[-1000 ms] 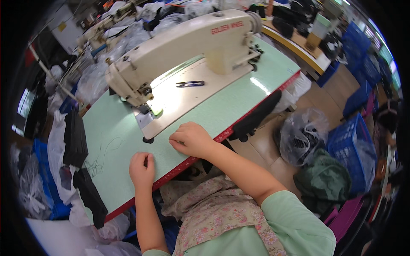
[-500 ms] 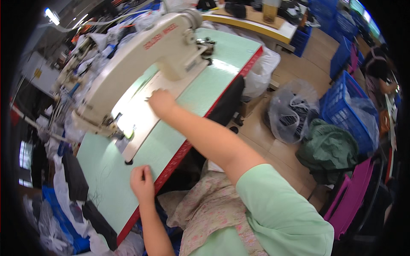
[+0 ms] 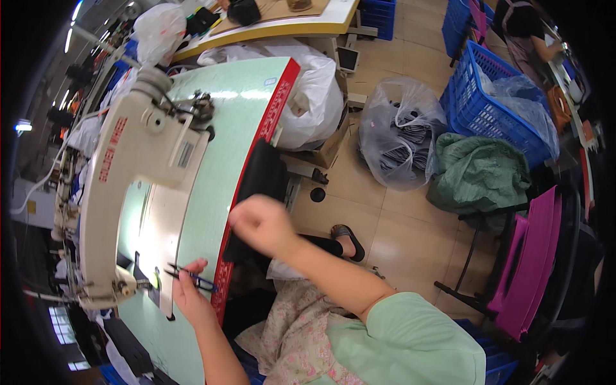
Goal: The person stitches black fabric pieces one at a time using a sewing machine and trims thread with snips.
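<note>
A cream sewing machine stands on a pale green table with a red front edge. Close to its lit needle area, my left hand is closed around small dark thread snips, their two thin tips pointing toward the machine bed. A dark piece lies at the needle end, partly hidden by the machine head. My right hand hovers by the red edge, fingers curled and slightly blurred; whether anything is inside them is hidden.
Dark strips lie at the table's lower left. Right of the table are a white bag, a clear bag of dark pieces, a green sack, a blue crate and a magenta chair. Another person is at upper right.
The view has turned, placing the machine further left. My right hand has come off the machine bed to the table's front edge. The left hand is nearer the needle, now with snips showing.
</note>
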The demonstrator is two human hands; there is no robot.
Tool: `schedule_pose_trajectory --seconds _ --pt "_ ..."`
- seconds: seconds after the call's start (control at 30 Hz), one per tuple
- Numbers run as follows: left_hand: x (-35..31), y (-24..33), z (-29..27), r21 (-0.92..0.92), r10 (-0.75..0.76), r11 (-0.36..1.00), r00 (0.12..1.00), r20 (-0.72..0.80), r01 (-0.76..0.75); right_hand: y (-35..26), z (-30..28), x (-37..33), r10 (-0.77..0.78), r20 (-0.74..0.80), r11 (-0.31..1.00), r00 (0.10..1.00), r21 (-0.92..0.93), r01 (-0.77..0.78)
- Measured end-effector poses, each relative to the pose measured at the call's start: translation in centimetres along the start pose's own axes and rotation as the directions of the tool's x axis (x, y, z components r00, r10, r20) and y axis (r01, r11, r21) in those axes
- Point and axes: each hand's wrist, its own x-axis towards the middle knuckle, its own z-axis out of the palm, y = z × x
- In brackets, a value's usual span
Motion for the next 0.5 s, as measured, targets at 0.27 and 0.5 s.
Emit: schedule_pose_trajectory --seconds 0.27,0.5 --pt "0.3 -2.2 -0.9 -0.153 -0.123 0.980 0.992 0.026 0.125 9.9 -3.4 4.3 0.134 -0.298 0.972 0.945 -0.144 -0.184" --pt "-1.4 -6.0 -6.4 0.029 -0.367 0.927 0.891 0.265 0.374 7.3 -1.5 3.7 0.274 -0.278 0.937 0.921 -0.139 -0.321"
